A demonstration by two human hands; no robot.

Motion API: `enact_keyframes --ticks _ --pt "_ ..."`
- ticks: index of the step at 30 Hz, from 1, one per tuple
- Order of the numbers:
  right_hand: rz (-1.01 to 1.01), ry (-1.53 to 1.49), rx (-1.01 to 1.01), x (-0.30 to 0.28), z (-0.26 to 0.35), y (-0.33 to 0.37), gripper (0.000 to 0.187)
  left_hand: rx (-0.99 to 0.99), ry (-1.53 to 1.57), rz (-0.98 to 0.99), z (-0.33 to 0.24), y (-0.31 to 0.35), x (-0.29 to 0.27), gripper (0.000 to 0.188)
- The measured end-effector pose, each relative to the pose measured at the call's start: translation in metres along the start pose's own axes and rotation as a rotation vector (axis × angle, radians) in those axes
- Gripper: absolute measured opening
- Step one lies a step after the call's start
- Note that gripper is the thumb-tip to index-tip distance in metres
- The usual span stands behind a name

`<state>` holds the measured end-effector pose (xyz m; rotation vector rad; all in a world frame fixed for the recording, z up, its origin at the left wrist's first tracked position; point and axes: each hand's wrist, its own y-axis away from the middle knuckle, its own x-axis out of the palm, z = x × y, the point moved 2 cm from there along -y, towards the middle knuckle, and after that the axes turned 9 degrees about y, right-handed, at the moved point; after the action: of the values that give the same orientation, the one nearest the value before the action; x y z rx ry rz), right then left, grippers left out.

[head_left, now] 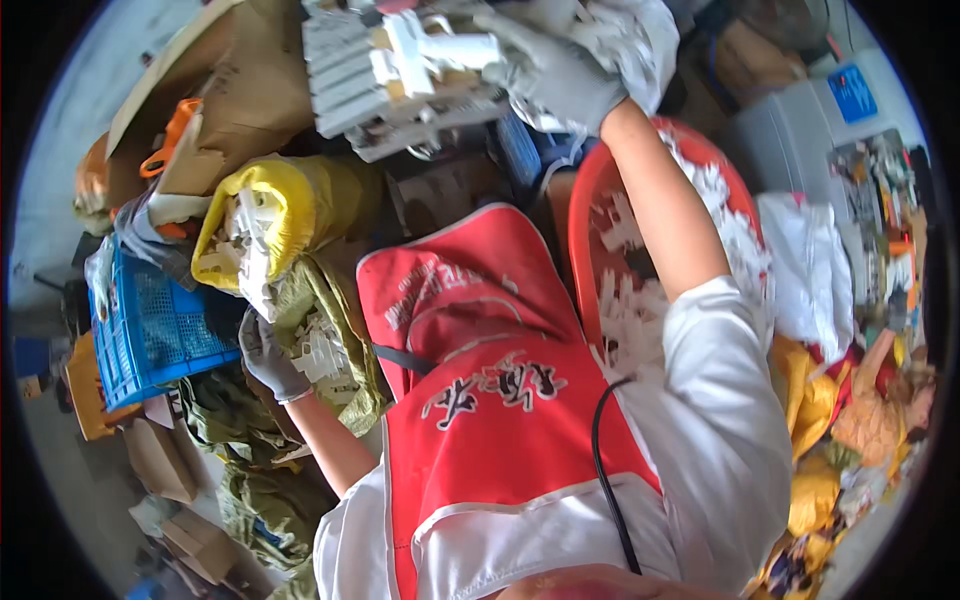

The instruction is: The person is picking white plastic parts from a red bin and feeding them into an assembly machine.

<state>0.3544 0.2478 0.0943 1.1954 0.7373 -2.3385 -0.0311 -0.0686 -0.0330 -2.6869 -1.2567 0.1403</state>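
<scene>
My left hand, in a pale grey glove, is closed at the lower end of a long white plastic part. That part lies across the mouth of a yellow woven sack with more white pieces inside. Up at the top, my gloved right hand has its fingers at the end of another white plastic part, which has a tube-like arm. This part rests on a ridged grey metal block. The fingertips are partly blurred, but they look closed on the tube end.
Beside my right forearm stands a red tub of white pieces. An olive sack with similar pieces sits below my left hand, near a blue crate. Cardboard rises at upper left. White plastic bags and a grey box are right.
</scene>
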Motion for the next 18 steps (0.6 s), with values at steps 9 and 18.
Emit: enact_keyframes --ticks 9,18 --pt "-0.141 -0.037 0.721 0.072 -0.191 0.260 0.033 -0.018 -0.396 -0.116 0.060 0.014 -0.064 0.029" --pt "0.437 0.779 0.618 0.177 -0.209 0.326 0.045 -0.141 -0.447 0.082 0.082 -0.008 -0.038 0.033"
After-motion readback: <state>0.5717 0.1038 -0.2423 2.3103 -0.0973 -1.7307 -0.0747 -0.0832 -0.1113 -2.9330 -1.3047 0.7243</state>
